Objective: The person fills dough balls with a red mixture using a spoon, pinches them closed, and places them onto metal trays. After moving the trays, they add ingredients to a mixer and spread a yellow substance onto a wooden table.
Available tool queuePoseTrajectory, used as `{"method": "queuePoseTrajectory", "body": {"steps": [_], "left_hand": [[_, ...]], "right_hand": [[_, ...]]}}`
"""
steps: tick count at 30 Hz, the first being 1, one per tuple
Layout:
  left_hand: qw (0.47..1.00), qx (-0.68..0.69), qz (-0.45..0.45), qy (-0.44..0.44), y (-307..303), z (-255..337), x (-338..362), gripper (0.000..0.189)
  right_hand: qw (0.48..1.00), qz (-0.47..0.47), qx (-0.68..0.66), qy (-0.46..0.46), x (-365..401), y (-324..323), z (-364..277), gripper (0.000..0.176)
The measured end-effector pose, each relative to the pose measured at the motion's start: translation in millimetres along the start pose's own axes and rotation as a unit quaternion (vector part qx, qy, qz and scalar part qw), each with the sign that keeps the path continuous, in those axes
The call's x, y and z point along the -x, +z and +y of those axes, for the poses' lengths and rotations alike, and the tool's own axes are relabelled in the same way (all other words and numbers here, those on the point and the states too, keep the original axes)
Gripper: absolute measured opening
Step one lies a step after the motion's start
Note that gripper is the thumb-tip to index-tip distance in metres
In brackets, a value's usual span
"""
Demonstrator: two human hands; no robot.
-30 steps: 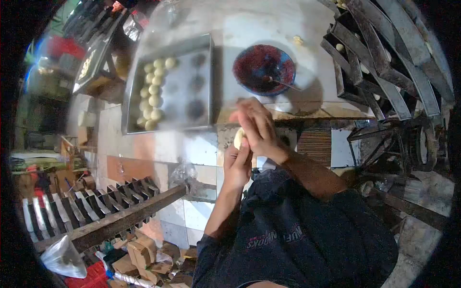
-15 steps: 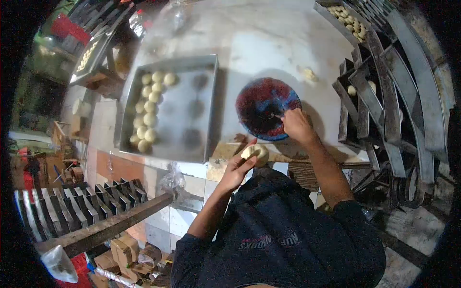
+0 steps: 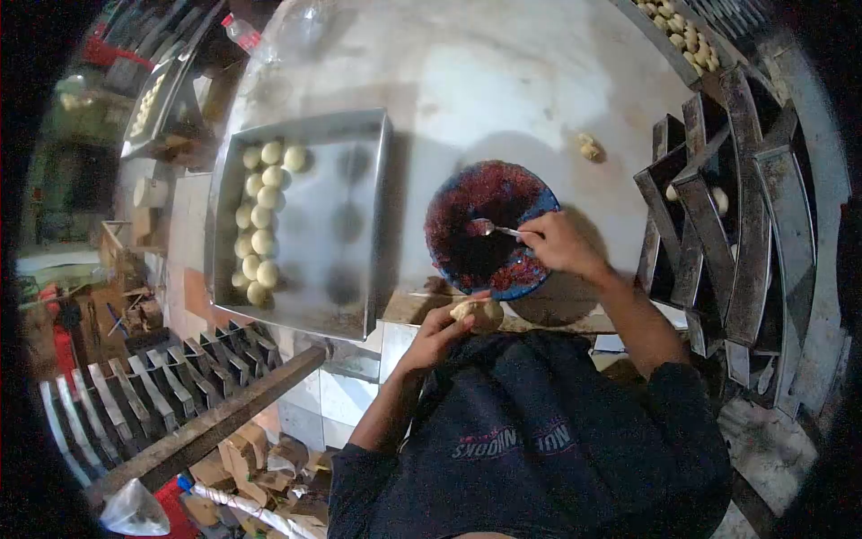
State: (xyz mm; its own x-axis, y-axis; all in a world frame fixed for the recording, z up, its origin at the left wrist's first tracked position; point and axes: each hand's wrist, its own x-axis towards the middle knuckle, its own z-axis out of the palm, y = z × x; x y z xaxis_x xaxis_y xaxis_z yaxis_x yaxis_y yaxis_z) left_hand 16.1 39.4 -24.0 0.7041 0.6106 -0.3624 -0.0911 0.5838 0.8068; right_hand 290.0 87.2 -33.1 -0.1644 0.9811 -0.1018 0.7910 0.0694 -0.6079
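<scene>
A pale piece of dough (image 3: 485,314) rests in my left hand (image 3: 437,331), whose fingers curl round it near the table's front edge. My right hand (image 3: 561,244) grips the handle of a metal spoon (image 3: 505,231). The spoon's bowl lies over the dark red filling (image 3: 476,193) inside a round blue bowl (image 3: 530,289). Left of this bowl, a large metal tray (image 3: 382,211) holds several round dough balls (image 3: 262,242) along its left side.
A small dough scrap (image 3: 589,147) lies on the pale table (image 3: 485,85). Stacked metal trays (image 3: 741,207) stand at the right, beside another tray of dough pieces (image 3: 678,34). More metal trays (image 3: 162,382) and a wooden beam (image 3: 215,418) are at the lower left.
The view has shifted. The spoon now shows clearly over the filling, with its bowl pointing left. My left hand still holds the dough, now closer to the blue bowl.
</scene>
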Motion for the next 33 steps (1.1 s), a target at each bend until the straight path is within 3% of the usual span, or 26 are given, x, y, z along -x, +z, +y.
{"method": "queuePoseTrajectory", "body": {"steps": [1, 2, 3, 5, 7, 9, 10, 11, 13, 15, 16, 19, 21, 22, 23, 24, 25, 26, 27, 28, 29, 31, 32, 33], "left_hand": [[1.000, -0.021, -0.005, 0.004, -0.6, 6.4, 2.7, 0.044], [0.997, -0.005, 0.049, 0.059, 4.4, 16.0, 6.5, 0.043], [0.997, -0.008, 0.048, 0.059, 8.3, 25.2, 2.9, 0.043], [0.956, 0.141, 0.202, 0.160, 13.4, 37.1, -9.8, 0.048], [0.957, 0.166, 0.204, 0.125, 5.1, 43.8, -24.2, 0.050], [0.959, 0.184, 0.181, 0.120, 8.5, 47.7, -36.7, 0.048], [0.960, 0.181, 0.175, 0.120, 13.0, 51.0, -39.2, 0.048], [0.954, 0.206, 0.187, 0.109, 18.4, 56.0, -40.5, 0.047], [0.949, 0.227, 0.193, 0.100, 19.5, 57.9, -41.2, 0.046], [0.931, 0.261, 0.240, 0.085, 3.0, 41.7, -40.7, 0.044], [0.947, 0.225, 0.205, 0.104, -27.4, 17.4, -41.2, 0.044], [0.936, 0.254, 0.198, 0.142, -6.2, 41.1, -22.7, 0.043], [0.934, 0.266, 0.191, 0.147, 7.4, 46.8, -10.5, 0.045], [0.940, 0.252, 0.158, 0.170, 11.1, 43.4, -5.1, 0.045], [0.944, 0.237, 0.126, 0.194, 16.0, 38.4, 0.2, 0.046], [0.943, 0.176, 0.144, 0.245, 26.7, 30.5, 1.2, 0.051], [0.912, -0.143, 0.222, 0.315, 31.9, 26.8, 11.2, 0.058], [0.885, -0.195, 0.229, 0.354, 34.0, 20.7, 21.1, 0.062], [0.855, -0.245, 0.236, 0.392, 36.2, 19.8, 32.9, 0.067], [0.757, -0.393, 0.285, 0.437, 37.2, 22.6, 45.5, 0.075], [0.796, -0.357, 0.290, 0.394, 39.5, 22.7, 66.2, 0.076], [0.813, -0.275, 0.258, 0.444, 39.1, 29.1, 101.9, 0.076], [0.854, -0.149, 0.269, 0.419, 48.5, 34.1, 124.8, 0.080], [0.875, 0.016, 0.215, 0.433, 48.0, 32.8, 143.4, 0.085]], "right_hand": [[0.986, -0.074, -0.127, 0.075, -2.8, -10.2, 3.3, 0.017], [0.946, -0.146, -0.249, 0.147, -4.9, -18.7, 4.0, 0.018], [0.946, -0.144, -0.250, 0.147, -3.0, -24.3, 2.0, 0.018], [0.918, -0.095, -0.382, 0.041, 12.8, -28.8, -7.5, 0.018], [0.934, -0.057, -0.350, 0.029, 25.9, -23.8, -19.6, 0.017], [0.967, 0.097, -0.151, -0.182, 34.3, -14.0, -26.4, 0.026], [0.969, 0.109, -0.092, -0.201, 40.8, -5.7, -25.1, 0.036], [0.969, 0.115, -0.089, -0.199, 47.5, 2.3, -24.4, 0.036], [0.959, 0.189, 0.101, -0.185, 58.1, 14.1, -24.0, 0.039], [0.969, 0.164, 0.126, -0.136, 70.9, 18.0, -20.1, 0.038], [0.976, 0.135, 0.148, -0.087, 75.6, 20.7, -21.2, 0.037], [0.951, 0.149, 0.261, -0.074, 71.8, 9.9, -42.3, 0.036], [0.954, 0.206, 0.194, -0.101, 58.8, 18.0, -73.8, 0.034], [0.978, 0.174, -0.082, -0.078, 53.7, 23.3, -94.9, 0.033], [0.926, 0.125, -0.352, -0.051, 50.3, 28.3, -116.2, 0.032], [0.926, 0.148, -0.341, -0.058, 47.7, 32.4, -139.3, 0.033], [0.926, 0.170, -0.331, -0.066, 47.4, 34.1, -159.4, 0.034], [0.943, 0.265, -0.119, -0.164, 49.5, 33.3, -172.8, 0.035], [0.954, 0.242, -0.124, -0.128, 57.7, 32.3, -197.1, 0.035], [0.950, 0.256, -0.123, -0.131, 65.0, 34.3, -216.1, 0.032], [0.946, 0.270, -0.122, -0.133, 72.4, 39.2, -231.4, 0.029], [0.910, 0.341, -0.107, -0.211, 83.9, 51.5, -250.8, 0.021], [0.888, 0.360, -0.061, -0.278, 93.3, 46.4, -261.3, 0.018], [0.887, 0.343, -0.043, -0.306, 105.3, 43.2, -270.7, 0.017]]}}
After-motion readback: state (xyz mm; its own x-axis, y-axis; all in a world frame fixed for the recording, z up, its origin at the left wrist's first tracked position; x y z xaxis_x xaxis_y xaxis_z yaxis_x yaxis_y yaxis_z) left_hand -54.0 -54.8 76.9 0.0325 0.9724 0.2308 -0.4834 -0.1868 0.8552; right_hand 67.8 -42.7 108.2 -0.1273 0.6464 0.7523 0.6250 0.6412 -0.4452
